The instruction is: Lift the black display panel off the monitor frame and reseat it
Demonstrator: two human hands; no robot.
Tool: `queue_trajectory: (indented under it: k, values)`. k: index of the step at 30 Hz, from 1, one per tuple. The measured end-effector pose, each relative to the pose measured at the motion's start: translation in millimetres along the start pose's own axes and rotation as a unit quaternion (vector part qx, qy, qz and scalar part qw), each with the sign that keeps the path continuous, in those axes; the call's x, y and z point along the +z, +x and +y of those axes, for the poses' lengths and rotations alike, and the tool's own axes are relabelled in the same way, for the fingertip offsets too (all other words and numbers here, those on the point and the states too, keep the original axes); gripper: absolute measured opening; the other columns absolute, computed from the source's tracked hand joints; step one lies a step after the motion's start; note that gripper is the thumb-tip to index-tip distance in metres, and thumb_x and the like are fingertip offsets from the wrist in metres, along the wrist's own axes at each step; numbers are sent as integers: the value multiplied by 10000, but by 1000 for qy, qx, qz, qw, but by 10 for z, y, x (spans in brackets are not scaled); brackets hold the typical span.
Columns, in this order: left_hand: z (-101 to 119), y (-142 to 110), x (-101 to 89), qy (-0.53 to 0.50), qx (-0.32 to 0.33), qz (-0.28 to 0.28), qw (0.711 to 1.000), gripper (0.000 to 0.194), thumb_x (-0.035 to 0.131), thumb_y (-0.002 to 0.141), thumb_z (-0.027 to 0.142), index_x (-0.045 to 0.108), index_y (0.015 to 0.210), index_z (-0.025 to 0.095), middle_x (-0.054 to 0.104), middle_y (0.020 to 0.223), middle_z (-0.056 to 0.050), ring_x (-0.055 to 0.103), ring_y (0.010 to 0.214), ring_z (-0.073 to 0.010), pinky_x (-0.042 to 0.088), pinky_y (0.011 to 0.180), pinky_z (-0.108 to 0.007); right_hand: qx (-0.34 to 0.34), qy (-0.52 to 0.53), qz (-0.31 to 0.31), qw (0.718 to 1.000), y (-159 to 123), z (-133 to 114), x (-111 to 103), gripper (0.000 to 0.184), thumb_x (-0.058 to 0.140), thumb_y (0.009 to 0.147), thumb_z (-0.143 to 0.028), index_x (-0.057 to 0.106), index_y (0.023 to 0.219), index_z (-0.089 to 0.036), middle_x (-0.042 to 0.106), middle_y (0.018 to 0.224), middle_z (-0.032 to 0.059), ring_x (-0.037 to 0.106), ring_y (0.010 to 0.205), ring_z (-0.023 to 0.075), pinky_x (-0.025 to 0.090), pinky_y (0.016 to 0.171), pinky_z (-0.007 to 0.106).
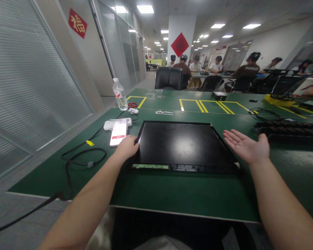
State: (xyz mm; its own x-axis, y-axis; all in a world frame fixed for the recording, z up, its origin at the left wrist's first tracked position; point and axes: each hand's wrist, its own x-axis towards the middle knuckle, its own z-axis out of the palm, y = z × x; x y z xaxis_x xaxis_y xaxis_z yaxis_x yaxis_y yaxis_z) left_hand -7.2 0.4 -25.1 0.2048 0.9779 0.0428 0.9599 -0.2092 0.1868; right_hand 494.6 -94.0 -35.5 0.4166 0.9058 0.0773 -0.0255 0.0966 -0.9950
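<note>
A black flat screen panel [182,144] lies face up on the green table [172,194], with a strip of green circuit board showing along its near edge. My left hand [127,147] rests on the panel's left edge, fingers curled over the rim. My right hand [246,146] hovers at the panel's right edge, palm up, fingers stretched out and empty.
A phone [118,133] lies left of the panel beside a white charger and a black cable [78,159]. Behind stand a water bottle [119,94], red scissors, a plastic cup [159,92] and small metal parts. Black keyboards [287,127] lie at right. Several people sit at far tables.
</note>
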Motion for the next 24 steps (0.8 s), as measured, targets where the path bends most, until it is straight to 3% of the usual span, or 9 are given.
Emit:
queue_trajectory:
  k: [6, 11, 13, 14, 16, 19, 24]
  values:
    - [-43, 23, 26, -16, -14, 22, 1000, 204, 656, 935, 169, 856, 928, 205, 839, 1112, -186, 775, 1180, -380, 604, 1054, -421, -9, 50, -36, 998, -105, -114, 65, 1102, 80, 905, -872, 757, 1438, -184, 618, 1614, 300, 619, 1474, 415, 563, 1127, 548]
    - [-34, 17, 19, 1, -23, 16, 1000, 213, 628, 947, 178, 790, 814, 213, 810, 1057, -186, 776, 1109, -362, 615, 976, -405, -11, 55, -27, 998, 6, 24, 1, 1042, 128, 915, -922, 804, 1297, -228, 694, 1524, 275, 664, 1424, 403, 568, 1127, 537]
    - [-12, 6, 18, -8, -33, 23, 999, 191, 624, 933, 144, 783, 848, 209, 800, 1073, -183, 771, 1104, -354, 608, 966, -402, -5, -38, 25, 999, 85, 144, -31, 907, 249, 951, -879, 793, 1322, -255, 746, 1446, 233, 710, 1351, 369, 596, 1085, 509]
    - [1, 0, 18, -16, -39, 27, 999, 182, 624, 926, 130, 779, 869, 205, 797, 1084, -183, 768, 1098, -352, 605, 957, -404, -6, -118, 69, 991, 122, 208, -45, 755, 411, 960, -803, 798, 1315, -260, 780, 1376, 207, 731, 1303, 356, 606, 1064, 492]
    - [24, -10, 16, -32, -49, 27, 998, 167, 621, 926, 119, 765, 895, 198, 793, 1100, -185, 765, 1082, -348, 598, 934, -404, -21, -279, 138, 950, 180, 322, -68, 525, 739, 844, -601, 840, 1216, -244, 829, 1221, 171, 754, 1201, 358, 598, 1059, 484]
    - [39, -16, 4, -51, -62, 24, 996, 147, 612, 942, 117, 735, 924, 194, 798, 1106, -183, 762, 1068, -338, 581, 895, -390, -7, -398, 123, 909, 220, 419, -92, 317, 823, 758, -419, 870, 1027, -258, 848, 1030, 113, 777, 1028, 331, 609, 993, 471]
    - [10, -4, -27, -132, -93, 53, 985, 111, 627, 921, 119, 671, 927, 221, 805, 1030, -122, 760, 1035, -308, 564, 870, -370, -11, -435, 80, 897, 231, 450, -120, 245, 818, 769, -422, 874, 964, -286, 852, 964, 86, 785, 927, 309, 620, 881, 444]
